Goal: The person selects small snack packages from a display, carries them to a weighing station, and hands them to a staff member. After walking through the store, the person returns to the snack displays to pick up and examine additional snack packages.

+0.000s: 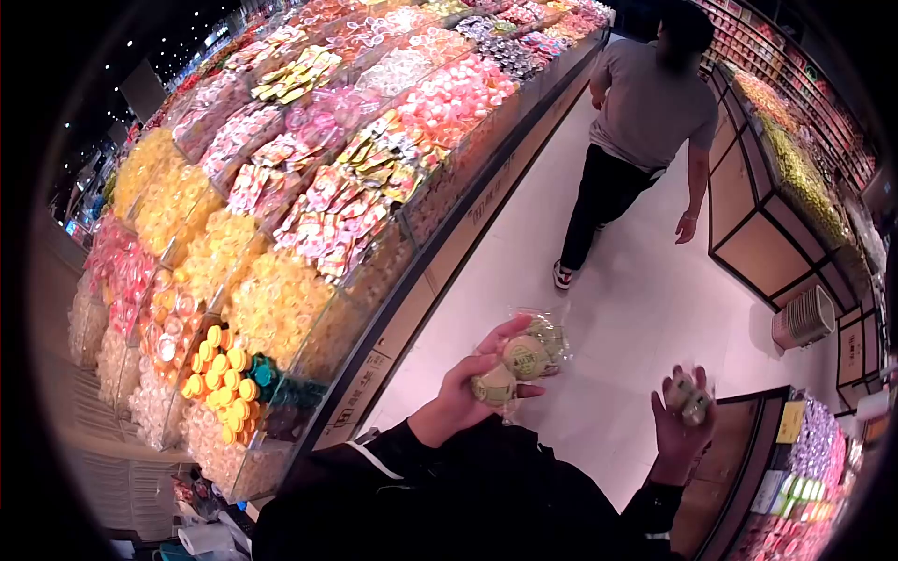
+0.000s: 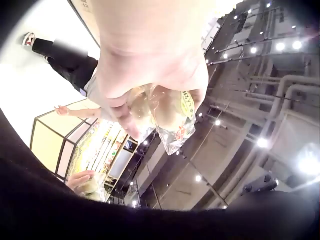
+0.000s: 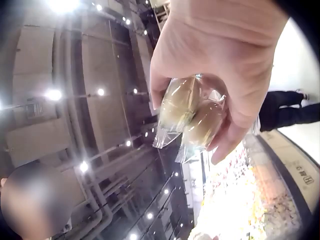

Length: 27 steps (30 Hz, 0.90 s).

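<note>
In the head view my left hand (image 1: 460, 385) grips clear-wrapped, round pale-green snacks (image 1: 526, 355) with printed labels, held out over the aisle. Its thumb and fingers bend round the packets (image 2: 167, 105) in the left wrist view, where clear crimped wrapper ends stick out. Off to the right, my right hand (image 1: 675, 432) holds similar small packets (image 1: 690, 402). Two beige, egg-shaped pieces in clear wrappers (image 3: 204, 122) show in the right wrist view, sitting between thumb and fingers of that hand (image 3: 215, 55). What is inside the wrappers I cannot tell.
A long sweets display (image 1: 309, 201) with many compartments runs along the left. Ahead, a person (image 1: 650, 103) stands in the aisle (image 1: 524, 252). Stacked baskets (image 1: 804, 316) are by the right-hand counter (image 1: 748, 201). Another candy stand (image 1: 809, 477) is at lower right.
</note>
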Tool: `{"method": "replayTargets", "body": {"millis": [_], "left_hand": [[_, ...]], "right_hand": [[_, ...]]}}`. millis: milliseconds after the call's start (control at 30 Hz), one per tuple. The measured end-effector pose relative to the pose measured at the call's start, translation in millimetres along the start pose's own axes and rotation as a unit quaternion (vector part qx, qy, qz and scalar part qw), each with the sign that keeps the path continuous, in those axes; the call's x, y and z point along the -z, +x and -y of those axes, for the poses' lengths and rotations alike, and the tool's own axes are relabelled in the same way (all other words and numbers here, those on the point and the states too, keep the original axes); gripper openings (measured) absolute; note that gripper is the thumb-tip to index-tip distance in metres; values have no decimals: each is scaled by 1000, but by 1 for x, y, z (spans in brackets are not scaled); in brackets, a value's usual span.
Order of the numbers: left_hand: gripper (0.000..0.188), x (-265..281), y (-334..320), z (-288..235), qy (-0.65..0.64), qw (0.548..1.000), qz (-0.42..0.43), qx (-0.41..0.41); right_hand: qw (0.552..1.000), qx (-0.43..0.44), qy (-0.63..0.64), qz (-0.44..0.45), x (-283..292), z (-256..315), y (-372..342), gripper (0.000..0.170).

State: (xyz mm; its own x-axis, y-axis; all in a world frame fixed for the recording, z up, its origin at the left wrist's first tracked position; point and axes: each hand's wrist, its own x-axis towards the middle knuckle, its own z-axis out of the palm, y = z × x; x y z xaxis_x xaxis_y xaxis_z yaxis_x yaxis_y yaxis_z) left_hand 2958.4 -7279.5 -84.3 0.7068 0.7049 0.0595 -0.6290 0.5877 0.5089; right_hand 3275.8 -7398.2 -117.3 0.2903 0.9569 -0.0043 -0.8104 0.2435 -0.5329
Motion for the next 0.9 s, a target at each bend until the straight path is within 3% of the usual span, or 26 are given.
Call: {"method": "replayTargets", "body": {"millis": [133, 300, 400, 533, 700, 800, 833, 900], "left_hand": [[72, 30, 92, -36, -10, 996, -56, -66], [75, 93, 242, -81, -15, 991, -23, -135], [72, 118, 344, -109, -35, 989, -35, -138], [75, 136, 486, -144, -5, 996, -50, -78], [76, 160, 674, -160, 21, 1000, 15, 9], [80, 170, 782, -168, 89, 996, 18, 10], [80, 172, 815, -172, 103, 994, 16, 19], [77, 178, 876, -183, 39, 998, 38, 27]], "right_hand": [[998, -56, -34, 20, -42, -13, 155, 57], [986, -130, -46, 98, -40, -37, 338, 54], [989, -141, -29, 40, -36, -28, 428, 51], [996, -82, -29, -35, -18, 22, 533, 44], [991, -6, -28, -133, 37, 91, 647, 41], [986, 51, 2, -161, 66, 119, 742, 41], [984, 61, -7, -168, 70, 130, 776, 41], [992, 80, 5, -99, 68, 146, 850, 43]]}}
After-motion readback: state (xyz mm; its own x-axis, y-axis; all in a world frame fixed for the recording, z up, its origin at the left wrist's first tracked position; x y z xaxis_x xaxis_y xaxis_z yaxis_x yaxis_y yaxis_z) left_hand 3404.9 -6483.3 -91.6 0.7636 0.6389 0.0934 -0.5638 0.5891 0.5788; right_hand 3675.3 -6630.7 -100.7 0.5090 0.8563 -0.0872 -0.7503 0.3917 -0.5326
